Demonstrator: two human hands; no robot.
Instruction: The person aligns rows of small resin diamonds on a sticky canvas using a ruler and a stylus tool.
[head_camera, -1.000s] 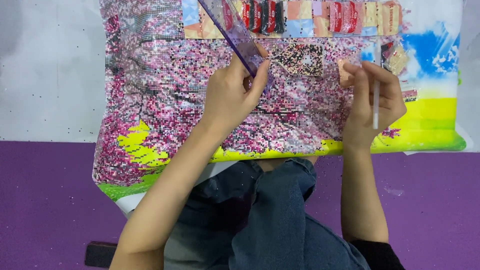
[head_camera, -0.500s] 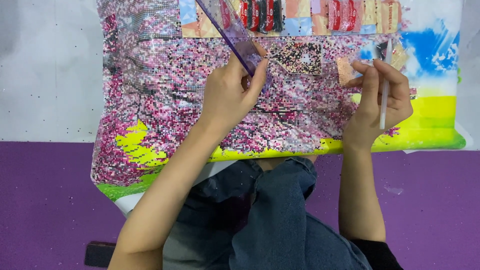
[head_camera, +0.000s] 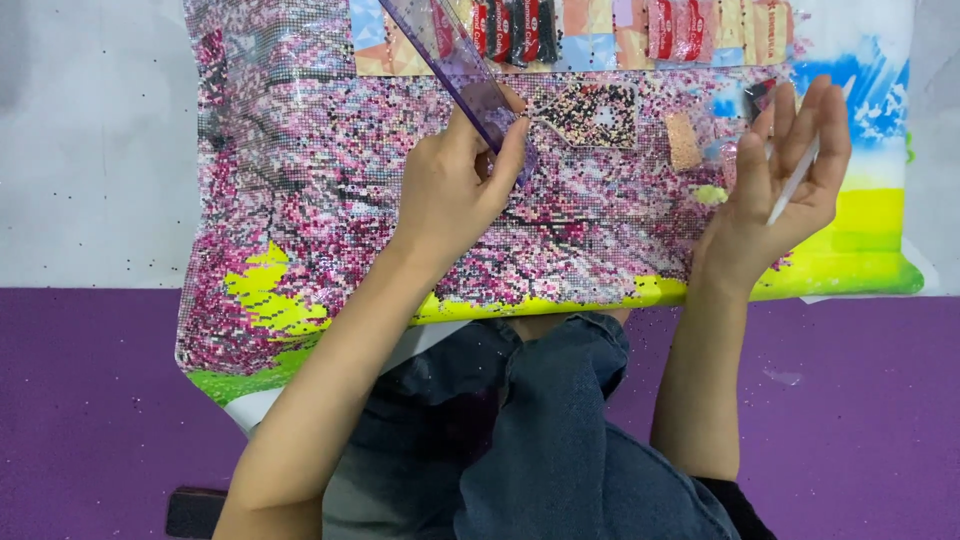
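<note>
Purple translucent ruler (head_camera: 455, 65) pinned flat on diamond-painting canvas (head_camera: 330, 190) by left hand (head_camera: 455, 195). Thumb and index fingers (head_camera: 510, 150) curled narrow over ruler's near end, pressing it down, likely to keep the straight edge from sliding on the beaded surface. Ruler runs diagonally up and left, far end cut off by top edge of frame.

Right hand (head_camera: 775, 190) hovering over canvas's right part, palm turned up, fingers spread fairly wide. Thin white drill pen (head_camera: 800, 172) lying slanted across those fingers, loosely cradled rather than pinched; looks parked, tip off the canvas. Exact contact of thumb on pen hard to tell.

Canvas mostly pink and magenta blossom pattern, yellow-green band along near edge, blue sky patch at right. Draped over a low white board, near edge hanging toward lap. Diamond-shaped bead tray (head_camera: 592, 112) with mixed dark and light drills resting on canvas just beside left fingertips, between both hands, within easy reach. Small pink wax pad (head_camera: 684, 142) near right hand, apart from tray. Row of small red and black bead packets (head_camera: 600, 28) lined along canvas's far edge.

Denim-clad legs (head_camera: 540, 430) under near edge. Purple mat (head_camera: 90, 400) on floor, pale grey surface (head_camera: 90, 150) beyond, sprinkled with stray dark beads.
</note>
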